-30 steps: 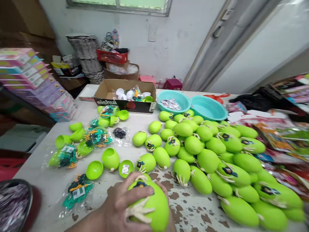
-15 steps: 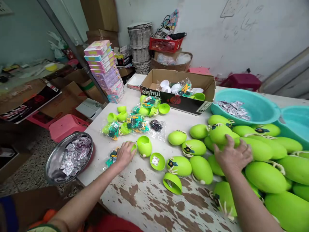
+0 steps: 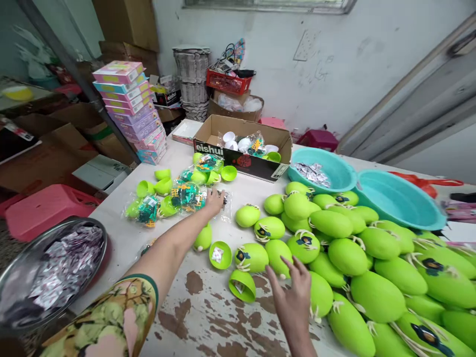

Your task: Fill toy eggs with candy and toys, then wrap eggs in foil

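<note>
My left hand (image 3: 214, 202) reaches across the table onto a clear plastic bag (image 3: 227, 208) with a dark item in it. Its fingers are apart over the item, which they partly hide. Beside it lie bagged green-and-yellow toy parts (image 3: 189, 196) and green half shells (image 3: 163, 186). Under my left forearm an upright green shell (image 3: 203, 238) is partly covered. Nearer me are two open half shells, one (image 3: 220, 255) with a white packet inside, the other (image 3: 242, 286) tipped on its side. My right hand (image 3: 292, 292) hovers open and empty, fingers spread, beside the closed green eggs (image 3: 280, 258).
A large pile of green eggs with cream strings (image 3: 377, 296) covers the right side. Behind it stand two turquoise basins (image 3: 401, 198). A cardboard box (image 3: 256, 168) is at the back, stacked boxes (image 3: 130, 109) at left. A metal bowl of packets (image 3: 100, 238) sits at the left edge.
My left hand has moved away from the green half shell, up to the bagged dark item. My right hand has left the egg pile and come nearer me. The view has swung right.
</note>
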The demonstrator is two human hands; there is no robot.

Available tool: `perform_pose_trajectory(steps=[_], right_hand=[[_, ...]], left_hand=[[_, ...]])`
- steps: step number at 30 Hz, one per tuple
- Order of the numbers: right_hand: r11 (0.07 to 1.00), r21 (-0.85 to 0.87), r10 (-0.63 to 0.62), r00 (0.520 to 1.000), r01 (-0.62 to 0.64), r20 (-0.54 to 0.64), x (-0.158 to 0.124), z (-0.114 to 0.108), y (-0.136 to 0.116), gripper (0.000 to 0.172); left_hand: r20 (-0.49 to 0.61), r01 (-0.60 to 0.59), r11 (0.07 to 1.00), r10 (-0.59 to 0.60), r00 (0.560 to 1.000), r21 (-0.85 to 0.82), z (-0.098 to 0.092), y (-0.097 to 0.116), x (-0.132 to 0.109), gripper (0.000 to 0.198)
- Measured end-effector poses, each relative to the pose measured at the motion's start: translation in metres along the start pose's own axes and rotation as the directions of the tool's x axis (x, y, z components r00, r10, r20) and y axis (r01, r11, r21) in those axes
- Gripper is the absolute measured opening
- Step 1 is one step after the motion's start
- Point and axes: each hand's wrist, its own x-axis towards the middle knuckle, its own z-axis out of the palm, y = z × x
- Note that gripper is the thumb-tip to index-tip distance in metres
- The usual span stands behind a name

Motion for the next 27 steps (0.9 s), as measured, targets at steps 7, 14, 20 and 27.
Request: perform_pose_trajectory(steps=[7, 14, 20, 27], right_hand=[[0.975, 0.220, 0.036, 0.999, -0.042, 0.029, 0.004, 0.009, -0.011, 0.043], [0.885, 0.439, 0.118, 0.987, -0.156, 0.112, 0.042, 0.040, -0.043, 0.041], [0.865, 0.448, 0.154, 0.969, -0.226, 0.192, 0.020, 0.045, -0.034, 0.039], [0.520, 0.760, 0.344, 0.910, -0.391, 0.233, 0.041, 0.042, -0.033, 0.086]], left_hand=[[0.022, -0.023, 0.999, 0.022, 1.000, 0.044, -0.017, -0.007, 0.016, 0.031], [0.114, 0.054, 0.998, -0.050, 0.992, -0.025, -0.012, -0.006, 0.005, 0.070], [0.129, 0.276, 0.954, -0.261, 0.957, -0.115, 0.005, 0.011, 0.019, 0.067], [-0.034, 0.010, 0.951, -0.022, 0.999, -0.308, -0.039, 0.038, -0.037, 0.057]])
